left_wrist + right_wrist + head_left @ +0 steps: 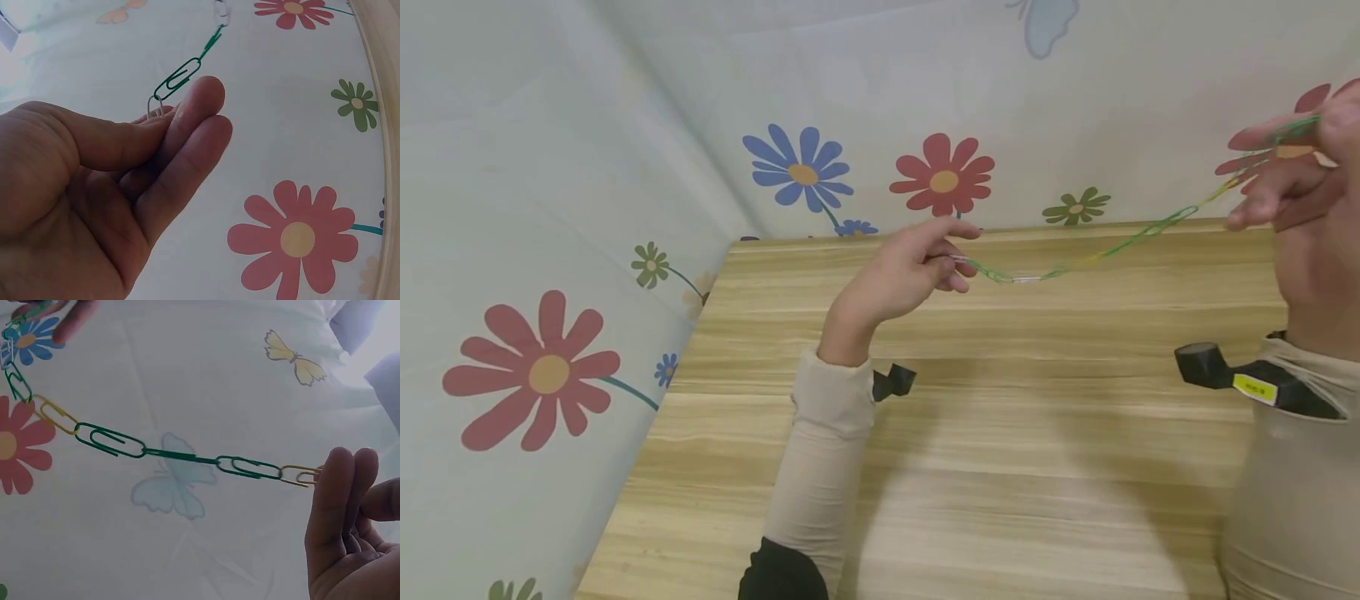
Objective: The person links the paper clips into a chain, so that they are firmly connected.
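Observation:
A chain of linked paper clips (1153, 229) hangs in a shallow sag between the two hands, in green, yellow and white. My left hand (895, 271) pinches a white paper clip (150, 107) at one end between thumb and fingers; a green paper clip (177, 79) links onto it in the left wrist view. Higher up at the right, my right hand (1318, 192) pinches the chain at a yellow paper clip (300, 467), part of which its fingers hide. Several green clips (181, 455) run between, clear of the tabletop in the head view.
Below the hands lies a wood-grain tabletop (1000, 467). Behind and left of it hangs a pale cloth (700, 50) printed with flowers and butterflies. Each wrist carries a black camera mount (1206, 365) over a beige sleeve (816, 475).

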A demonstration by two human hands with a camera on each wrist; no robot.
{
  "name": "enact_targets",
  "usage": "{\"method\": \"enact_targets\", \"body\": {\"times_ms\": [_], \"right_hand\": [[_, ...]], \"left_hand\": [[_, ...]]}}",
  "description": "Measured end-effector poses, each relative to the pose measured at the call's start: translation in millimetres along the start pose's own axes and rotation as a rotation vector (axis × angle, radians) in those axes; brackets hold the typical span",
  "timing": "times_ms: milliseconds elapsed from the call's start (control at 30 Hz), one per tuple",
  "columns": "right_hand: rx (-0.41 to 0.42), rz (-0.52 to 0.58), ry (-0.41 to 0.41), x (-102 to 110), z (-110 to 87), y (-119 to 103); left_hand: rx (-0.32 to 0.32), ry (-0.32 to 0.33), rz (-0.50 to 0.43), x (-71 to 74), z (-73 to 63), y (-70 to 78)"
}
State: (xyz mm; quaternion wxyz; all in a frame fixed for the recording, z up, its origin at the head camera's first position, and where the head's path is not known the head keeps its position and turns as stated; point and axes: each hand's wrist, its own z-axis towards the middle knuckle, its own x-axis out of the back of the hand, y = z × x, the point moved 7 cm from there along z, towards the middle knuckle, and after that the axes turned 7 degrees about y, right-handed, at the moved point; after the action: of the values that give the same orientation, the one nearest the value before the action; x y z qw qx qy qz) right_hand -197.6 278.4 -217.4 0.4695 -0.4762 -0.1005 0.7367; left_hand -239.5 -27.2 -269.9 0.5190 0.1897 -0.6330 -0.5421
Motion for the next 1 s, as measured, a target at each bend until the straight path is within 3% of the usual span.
{"method": "enact_targets", "body": {"times_ms": [67,167,300,467,600,800,1000], "right_hand": [[-0.011,-0.065,0.038,-20.2,-2.6,8.0],[-0.064,-0.164,-0.004,-51.4,-14.3,21.8],[-0.118,-0.372,-0.167,-76.2,-28.8,45.4],[-0.156,-0.459,-0.367,-87.8,-39.1,63.0],[-0.190,-0.485,-0.425,-89.7,-42.2,67.6],[-0.217,-0.566,-0.444,-92.4,-45.1,74.0],[-0.314,-0.615,-0.527,-104.7,-59.2,94.2]], "left_hand": [[0.017,0.018,0.013,1.5,-0.3,-0.3],[0.029,0.045,0.042,4.0,-1.7,0.6],[0.000,0.080,0.113,7.8,-4.3,4.5],[-0.019,0.115,0.136,12.6,-4.7,7.6],[-0.038,0.158,0.031,16.6,-3.0,9.9],[-0.120,0.241,-0.199,24.9,-3.0,15.2],[-0.148,0.328,-0.387,30.8,-6.3,17.3]]}}
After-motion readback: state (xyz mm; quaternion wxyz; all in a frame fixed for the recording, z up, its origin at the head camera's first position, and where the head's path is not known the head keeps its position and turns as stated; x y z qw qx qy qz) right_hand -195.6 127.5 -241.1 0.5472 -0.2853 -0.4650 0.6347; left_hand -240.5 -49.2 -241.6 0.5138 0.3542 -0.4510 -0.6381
